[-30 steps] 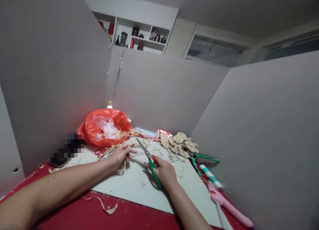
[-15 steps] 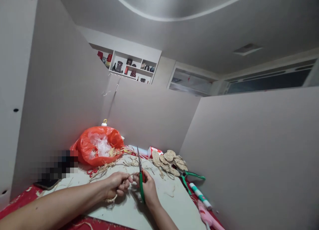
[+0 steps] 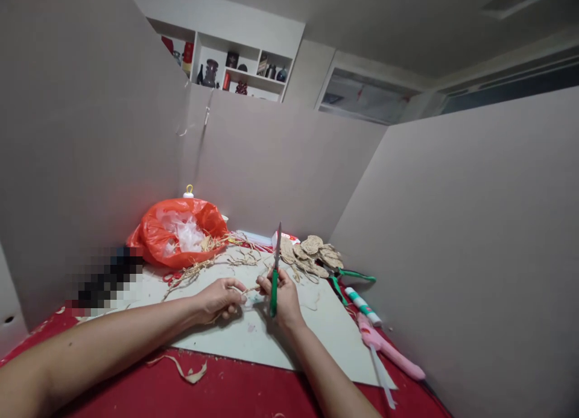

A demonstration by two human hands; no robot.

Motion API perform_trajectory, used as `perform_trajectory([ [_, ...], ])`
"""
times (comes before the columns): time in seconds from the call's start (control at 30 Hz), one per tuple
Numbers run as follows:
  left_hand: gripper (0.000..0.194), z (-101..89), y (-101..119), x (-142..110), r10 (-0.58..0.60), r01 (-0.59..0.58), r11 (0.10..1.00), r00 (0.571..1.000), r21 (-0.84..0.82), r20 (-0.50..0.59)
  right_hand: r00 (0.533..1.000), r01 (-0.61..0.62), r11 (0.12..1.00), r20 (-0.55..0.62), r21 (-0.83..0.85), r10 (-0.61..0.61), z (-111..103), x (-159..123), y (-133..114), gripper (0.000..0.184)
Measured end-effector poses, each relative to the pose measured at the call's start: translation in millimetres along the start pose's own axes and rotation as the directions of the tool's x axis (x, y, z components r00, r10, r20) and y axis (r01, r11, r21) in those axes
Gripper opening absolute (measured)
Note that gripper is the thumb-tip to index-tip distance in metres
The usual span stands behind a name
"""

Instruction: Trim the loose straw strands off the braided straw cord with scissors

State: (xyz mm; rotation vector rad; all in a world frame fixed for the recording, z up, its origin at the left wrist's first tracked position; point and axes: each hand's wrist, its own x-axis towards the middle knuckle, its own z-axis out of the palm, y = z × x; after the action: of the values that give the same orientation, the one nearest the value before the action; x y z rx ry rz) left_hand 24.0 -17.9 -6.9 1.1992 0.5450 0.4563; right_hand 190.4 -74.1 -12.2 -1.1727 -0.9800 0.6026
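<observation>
Above the pale board (image 3: 244,345), my left hand (image 3: 221,300) pinches a thin braided straw cord (image 3: 251,290), part of which trails below the palm. The cord's other end runs to the fingertips of my right hand (image 3: 286,294). Green-handled scissors (image 3: 275,279) are tucked in that same right hand, blades pointing up and away from me. Behind the right hand lies a pile of flat coiled straw pieces (image 3: 312,255). Loose straw strands (image 3: 192,276) are spread beyond my left hand.
An orange plastic bag (image 3: 156,249) with straw and clear plastic stands at the back left. On the right are green-handled pliers (image 3: 357,275), a white-and-green tube (image 3: 362,306) and a pink glue gun (image 3: 389,348) with a glue stick. Grey panels (image 3: 280,158) enclose the red-covered table (image 3: 217,388).
The view has tipped downward, showing more of the table. My hands have moved slightly apart, exposing more cord between them. The scissors stay in my right hand.
</observation>
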Motion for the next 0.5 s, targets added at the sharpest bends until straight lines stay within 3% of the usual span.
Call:
perform_trajectory([
  [0.07, 0.035, -0.5, -3.5, 3.8, 0.091, -0.086, 0.994, 0.993, 0.066, -0.071, 1.000, 0.006, 1.000, -0.024, -0.002, -0.006, -2.8, 1.3, -1.4, 0.036],
  [0.13, 0.030, -0.2, -5.4, 5.5, 0.140, -0.130, 0.984, 0.987, 0.121, -0.074, 0.999, 0.007, 1.000, -0.044, -0.006, -0.007, -5.0, 1.7, -4.0, 0.036],
  [0.37, 0.026, 11.8, 2.1, -7.2, 0.127, -0.151, 0.973, 0.981, 0.172, 0.146, 0.998, 0.004, 1.000, -0.055, -0.013, -0.005, -7.5, -0.5, -15.9, 0.034],
  [0.5, 0.031, 16.9, 7.4, -13.9, 0.109, -0.131, 0.980, 0.983, 0.150, 0.147, 0.998, -0.006, 1.000, -0.059, 0.028, 0.007, -8.4, 1.7, -16.6, 0.036],
])
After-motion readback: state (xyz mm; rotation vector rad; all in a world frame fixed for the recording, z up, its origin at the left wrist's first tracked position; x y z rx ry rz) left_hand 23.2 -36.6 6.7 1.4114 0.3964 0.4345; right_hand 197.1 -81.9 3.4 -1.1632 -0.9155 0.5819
